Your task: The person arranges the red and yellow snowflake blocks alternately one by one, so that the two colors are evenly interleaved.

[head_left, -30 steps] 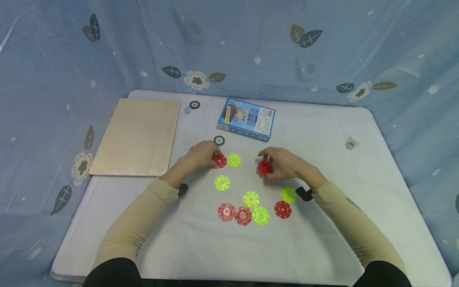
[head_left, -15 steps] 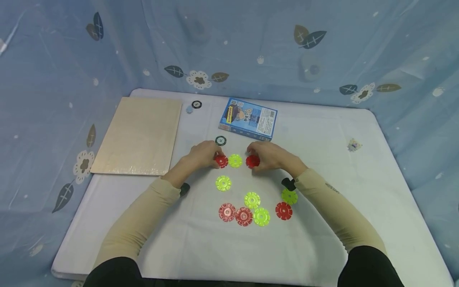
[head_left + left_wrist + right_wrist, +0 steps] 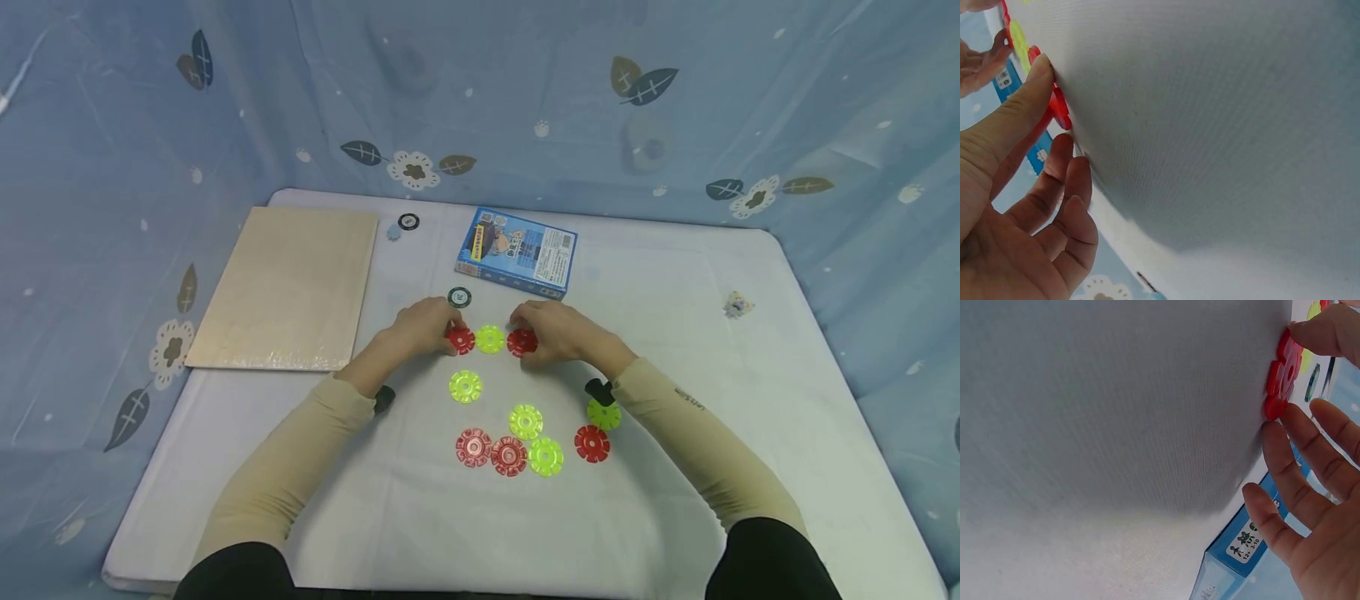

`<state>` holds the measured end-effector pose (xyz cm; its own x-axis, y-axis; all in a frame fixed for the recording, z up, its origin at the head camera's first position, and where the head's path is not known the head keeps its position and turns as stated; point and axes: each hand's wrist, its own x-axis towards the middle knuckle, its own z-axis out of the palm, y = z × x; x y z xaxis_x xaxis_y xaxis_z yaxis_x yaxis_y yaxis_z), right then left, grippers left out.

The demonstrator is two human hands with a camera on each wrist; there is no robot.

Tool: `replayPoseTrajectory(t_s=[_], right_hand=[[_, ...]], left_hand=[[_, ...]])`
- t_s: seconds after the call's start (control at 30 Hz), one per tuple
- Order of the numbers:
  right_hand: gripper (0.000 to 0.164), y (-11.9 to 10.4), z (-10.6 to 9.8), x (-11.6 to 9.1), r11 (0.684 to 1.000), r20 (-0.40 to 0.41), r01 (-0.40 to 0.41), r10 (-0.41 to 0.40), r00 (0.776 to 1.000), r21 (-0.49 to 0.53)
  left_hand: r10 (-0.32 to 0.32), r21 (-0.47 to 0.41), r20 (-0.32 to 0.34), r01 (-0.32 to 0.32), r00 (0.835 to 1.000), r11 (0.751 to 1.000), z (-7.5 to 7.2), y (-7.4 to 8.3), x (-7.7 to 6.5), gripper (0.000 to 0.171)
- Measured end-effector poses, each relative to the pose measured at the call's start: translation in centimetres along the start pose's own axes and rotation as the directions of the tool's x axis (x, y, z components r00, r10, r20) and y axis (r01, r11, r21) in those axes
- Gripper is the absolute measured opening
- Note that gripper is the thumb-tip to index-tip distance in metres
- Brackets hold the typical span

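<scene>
My left hand [image 3: 426,324] pinches a red notched plastic disc [image 3: 462,340] by its edges, thumb on the near side. Between my hands lies a yellow-green disc of the same kind [image 3: 490,339], its left edge right at that red one. On its other side, my right hand [image 3: 561,332] holds a second red notched disc [image 3: 522,342] between thumb and fingers, low over the white cloth. The right wrist view shows this red disc [image 3: 1284,375] with the thumb on one edge and fingertips at the opposite edge.
Nearer the body lie several more discs, among them a yellow-green one [image 3: 466,386] and a red one [image 3: 592,443]. A dark round chip [image 3: 459,297] and a blue box [image 3: 517,250] sit beyond my hands. A beige board [image 3: 288,287] lies at left.
My right hand has moved left with its red disc, bringing it up beside the yellow-green disc. The left hand has stayed in place with its own red disc.
</scene>
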<state>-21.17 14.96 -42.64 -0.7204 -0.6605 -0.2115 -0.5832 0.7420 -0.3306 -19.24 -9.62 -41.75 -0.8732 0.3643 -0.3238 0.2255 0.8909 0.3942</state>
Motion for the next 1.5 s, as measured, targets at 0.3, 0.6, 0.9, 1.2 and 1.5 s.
replayPoseTrajectory(t_s=[0.3,0.6,0.9,1.2,1.5], right_hand=[[0.056,0.5,0.1,-0.8,0.998,-0.047,0.010,-0.007,0.999,0.062],[0.054,3.0,-0.3,-5.2,0.962,-0.063,0.033,-0.017,0.998,0.270],[0.056,4.4,0.4,-11.1,0.970,0.029,-0.020,0.014,0.999,0.244],[0.056,4.2,1.6,-14.1,0.982,0.041,-0.023,0.016,0.999,0.188],[0.053,3.2,2.1,-13.9,0.995,0.072,-0.024,0.016,0.997,0.100]], left_hand=[[0.001,0.001,0.003,-0.001,1.000,1.000,0.1,0.0,0.0,0.045],[0.006,-0.004,0.003,-0.006,1.000,1.000,0.1,-0.1,0.1,0.044],[0.001,-0.031,0.011,-0.001,1.000,1.000,0.0,-0.1,0.0,0.044],[0.007,-0.024,0.012,-0.006,1.000,1.000,-0.1,-0.1,0.1,0.043],[0.005,-0.025,0.016,-0.005,1.000,1.000,0.0,-0.2,0.2,0.044]])
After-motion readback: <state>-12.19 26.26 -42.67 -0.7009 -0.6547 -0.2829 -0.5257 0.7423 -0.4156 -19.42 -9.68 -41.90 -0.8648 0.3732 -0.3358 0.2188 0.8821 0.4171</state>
